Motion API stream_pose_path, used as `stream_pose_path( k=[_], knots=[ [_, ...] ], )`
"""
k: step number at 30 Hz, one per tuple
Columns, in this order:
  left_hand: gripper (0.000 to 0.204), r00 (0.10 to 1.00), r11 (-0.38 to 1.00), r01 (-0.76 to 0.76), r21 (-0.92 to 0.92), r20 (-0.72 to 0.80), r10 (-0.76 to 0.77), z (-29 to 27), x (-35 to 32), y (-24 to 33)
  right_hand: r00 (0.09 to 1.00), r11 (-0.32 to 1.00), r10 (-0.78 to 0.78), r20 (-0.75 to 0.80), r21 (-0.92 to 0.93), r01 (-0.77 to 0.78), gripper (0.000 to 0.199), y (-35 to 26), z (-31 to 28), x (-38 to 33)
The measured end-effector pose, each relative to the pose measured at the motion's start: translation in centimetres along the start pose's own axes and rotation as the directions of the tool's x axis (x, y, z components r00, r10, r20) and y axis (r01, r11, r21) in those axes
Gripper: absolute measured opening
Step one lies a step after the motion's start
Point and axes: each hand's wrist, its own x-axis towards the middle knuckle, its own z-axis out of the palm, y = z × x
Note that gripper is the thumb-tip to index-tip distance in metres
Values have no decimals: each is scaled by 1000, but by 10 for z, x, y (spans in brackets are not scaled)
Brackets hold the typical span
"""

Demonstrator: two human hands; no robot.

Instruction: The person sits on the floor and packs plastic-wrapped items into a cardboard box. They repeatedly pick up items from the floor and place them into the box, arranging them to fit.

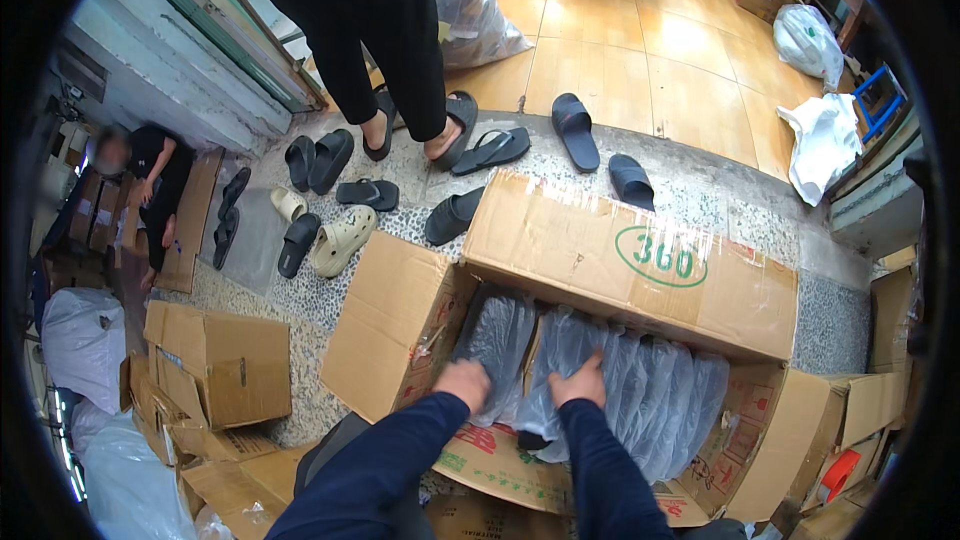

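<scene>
An opened cardboard box (640,265) stands in front of me, its flaps folded outward. Inside, several clear-plastic-wrapped packages (650,390) are set on edge in a row; their contents are hard to make out. At the box's left end lies a wrapped package with dark contents (497,325). My left hand (465,385) is curled on the near part of that dark package, its fingertips hidden. Beside it, my right hand (582,380) rests on another wrapped package (560,335), thumb and forefinger spread apart. A narrow gap runs between these two packages.
Beyond the box are scattered dark slippers (575,130) and pale clogs (343,240). A person in black trousers (385,30) stands there; another person (160,175) sits at far left. Cardboard boxes (240,365) and plastic bags (135,470) crowd my left, with more cartons (870,400) at right.
</scene>
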Motion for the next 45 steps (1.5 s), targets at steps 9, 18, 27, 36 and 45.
stream_pose_path(
  k=[9,18,27,36,45],
  knots=[
    [86,682,581,544,-606,-85,-727,-23,43,-3,992,920,-109,-61,-384,78,96,-3,64,-31],
    [116,636,515,536,-669,-80,-767,-32,36,35,985,855,-174,4,-496,153,94,12,48,-20],
    [105,867,679,450,-580,101,-489,-46,34,18,907,647,-374,196,-646,406,79,28,63,-28],
    [122,743,454,457,-765,47,-668,-15,50,7,876,644,-388,286,-596,480,73,28,55,-20],
    [129,853,423,330,-844,75,-517,7,62,-14,882,663,-395,256,-585,467,81,34,62,-20]
  ],
)
